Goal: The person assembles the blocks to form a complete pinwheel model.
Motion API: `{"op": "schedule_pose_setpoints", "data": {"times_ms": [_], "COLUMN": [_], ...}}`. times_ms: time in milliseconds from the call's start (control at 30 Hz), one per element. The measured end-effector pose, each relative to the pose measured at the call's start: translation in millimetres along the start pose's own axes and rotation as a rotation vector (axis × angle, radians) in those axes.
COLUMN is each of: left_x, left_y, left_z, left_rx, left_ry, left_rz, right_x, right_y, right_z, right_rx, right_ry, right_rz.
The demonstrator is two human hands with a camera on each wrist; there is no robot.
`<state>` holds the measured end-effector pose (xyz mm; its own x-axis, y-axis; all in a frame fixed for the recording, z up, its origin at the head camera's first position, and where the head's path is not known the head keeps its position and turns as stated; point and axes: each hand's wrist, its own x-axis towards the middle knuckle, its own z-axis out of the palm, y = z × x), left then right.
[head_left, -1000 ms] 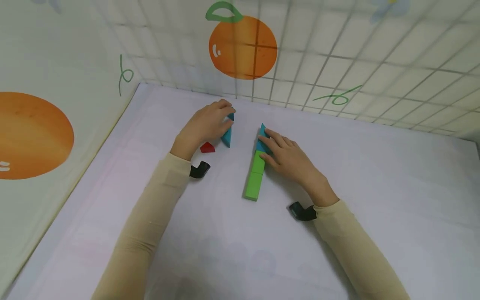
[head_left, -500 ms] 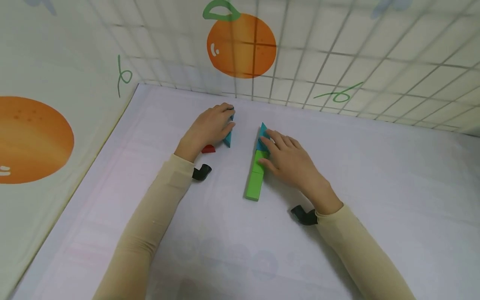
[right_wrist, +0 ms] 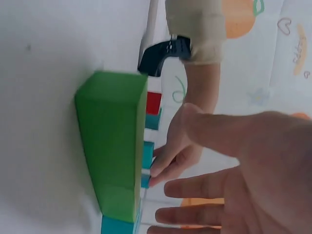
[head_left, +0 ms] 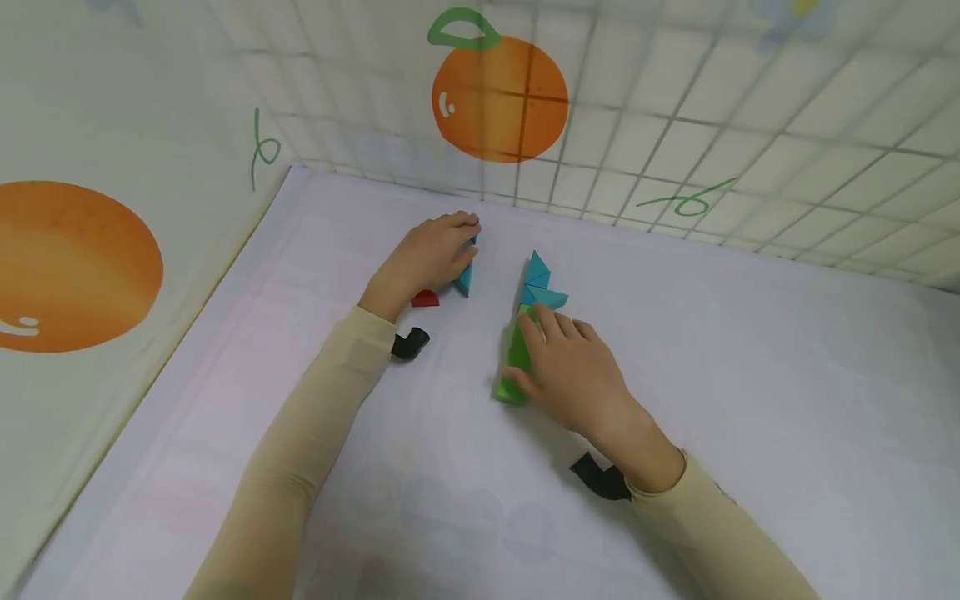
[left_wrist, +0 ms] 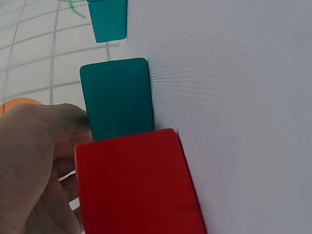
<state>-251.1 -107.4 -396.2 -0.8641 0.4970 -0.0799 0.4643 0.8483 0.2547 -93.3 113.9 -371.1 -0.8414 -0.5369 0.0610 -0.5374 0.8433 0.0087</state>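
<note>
My left hand (head_left: pixel 427 254) is at the far left, over a short row of blue blocks (head_left: pixel 466 282). Its thumb and fingers pinch a blue block at the row's far end. A red block (head_left: pixel 425 298) peeks out under that wrist; in the left wrist view the red block (left_wrist: pixel 136 185) stands in front of blue ones (left_wrist: pixel 117 97). My right hand (head_left: pixel 573 375) hovers over a green bar (head_left: pixel 517 354), its fingers loosely extended and apart from the green surface (right_wrist: pixel 109 141) in the right wrist view. Blue triangular blocks (head_left: pixel 537 269) adjoin the bar's far end.
Black curved camera mounts (head_left: pixel 411 343) stick out from both wrists near the tabletop. A white cloth (head_left: pixel 420 467) covers the table. At the back and left stand upright panels with a grid and printed oranges (head_left: pixel 501 98).
My right hand has drawn back toward me, from the blue triangles to the green bar, uncovering the triangles. The left hand stays almost in place at the blue blocks.
</note>
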Motion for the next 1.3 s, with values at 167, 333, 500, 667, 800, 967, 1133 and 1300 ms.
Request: {"op": "schedule_pose_setpoints", "data": {"times_ms": [167, 333, 500, 667, 800, 967, 1133, 1300], "left_x": [2.1, 1.7, 1.5, 2.0, 2.2, 0.3, -2.2, -4.9], "left_y": [1.2, 2.6, 7.1, 10.0, 11.2, 13.3, 18.5, 27.2], "left_z": [1.0, 0.2, -0.6, 1.4, 1.7, -0.9, -3.5, -6.6], "left_rx": [0.019, 0.037, 0.034, 0.048, 0.056, 0.053, -0.005, -0.045], "left_ry": [-0.011, 0.003, 0.015, 0.049, 0.06, 0.038, -0.007, -0.06], "left_rz": [-0.009, 0.009, 0.058, 0.106, 0.104, 0.098, 0.108, 0.124], "right_x": [-5.0, -7.5, -9.7, -11.6, -12.0, -10.4, -8.2, -7.7], "right_y": [-8, -12, -14, -14, -14, -15, -15, -14], "right_z": [0, 2, 4, 7, 9, 9, 7, 8], "right_rx": [-0.029, -0.063, -0.077, -0.103, -0.126, -0.133, -0.121, -0.109], "right_ry": [-0.001, 0.016, 0.032, 0.037, 0.05, 0.043, 0.004, -0.001], "right_rz": [-0.003, -0.007, -0.006, -0.007, -0.011, -0.001, 0.016, 0.014]}}
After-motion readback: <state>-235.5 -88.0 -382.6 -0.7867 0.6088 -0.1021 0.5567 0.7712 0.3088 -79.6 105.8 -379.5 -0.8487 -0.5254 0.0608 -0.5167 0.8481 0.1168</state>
